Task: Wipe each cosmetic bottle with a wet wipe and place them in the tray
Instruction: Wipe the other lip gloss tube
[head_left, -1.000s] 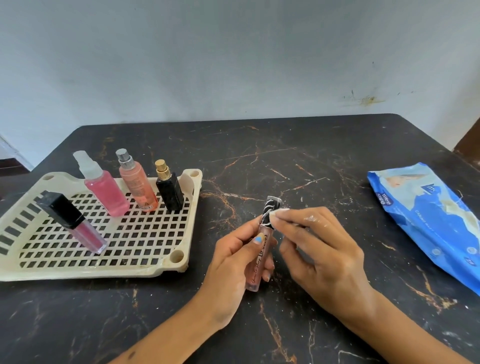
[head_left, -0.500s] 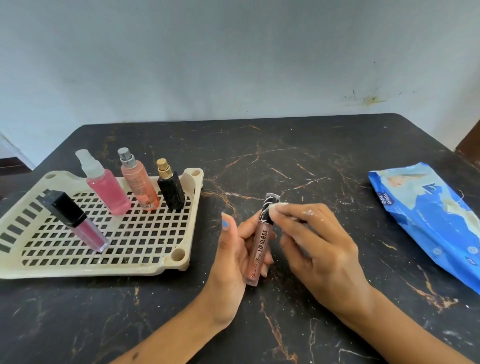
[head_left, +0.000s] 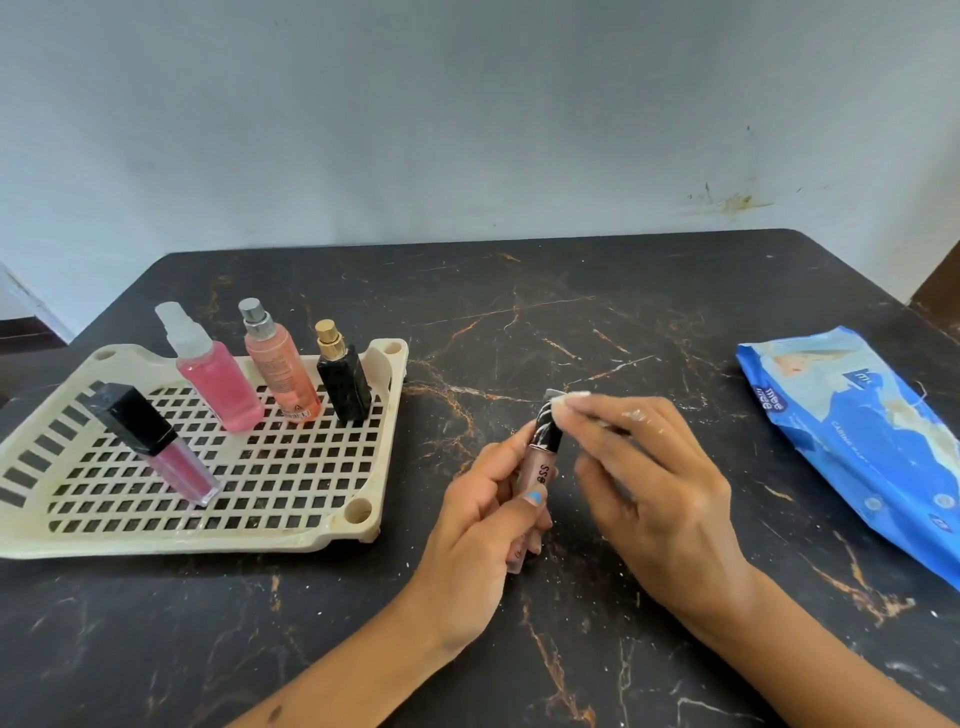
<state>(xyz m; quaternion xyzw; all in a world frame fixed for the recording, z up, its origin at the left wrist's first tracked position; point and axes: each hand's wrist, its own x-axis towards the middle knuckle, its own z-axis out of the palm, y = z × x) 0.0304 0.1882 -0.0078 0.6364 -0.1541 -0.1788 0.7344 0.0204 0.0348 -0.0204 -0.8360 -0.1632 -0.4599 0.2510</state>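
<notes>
Lip gloss tube (head_left: 541, 470): held upright at centre frame, above the table (head_left: 519, 322) and just right of the tray (head_left: 291, 543); it has been turned in the grip since half a second ago, so only the last letters of its label now face the camera.
Left hand (head_left: 485, 525): wrapped round the lower body of the tube, thumb laid across the front; half a second ago the thumb stood off to the side.
Right hand (head_left: 654, 483): fingertips pinch a small white wet wipe (head_left: 569, 402) against the striped black cap; the hand has lifted slightly, from the neck toward the cap's top.
What the change means: the tube is being rotated so the wipe reaches a fresh side, which suggests the cleaning of this item is near its end but not finished.
Tray contents: a pink spray bottle (head_left: 218, 382), a peach spray bottle (head_left: 280, 371) and a black perfume bottle (head_left: 344, 382) stand in a row along the far edge; a pink gloss with a black cap (head_left: 156, 449) leans at lower left of the tray.
Task progress: four items are in the tray, and this tube appears to be the last one outside it.
Wipes pack (head_left: 857, 441): blue, lying at the right edge of the frame, well apart from both hands.
Next: likely a short move left to set the tube in the tray's open centre.
</notes>
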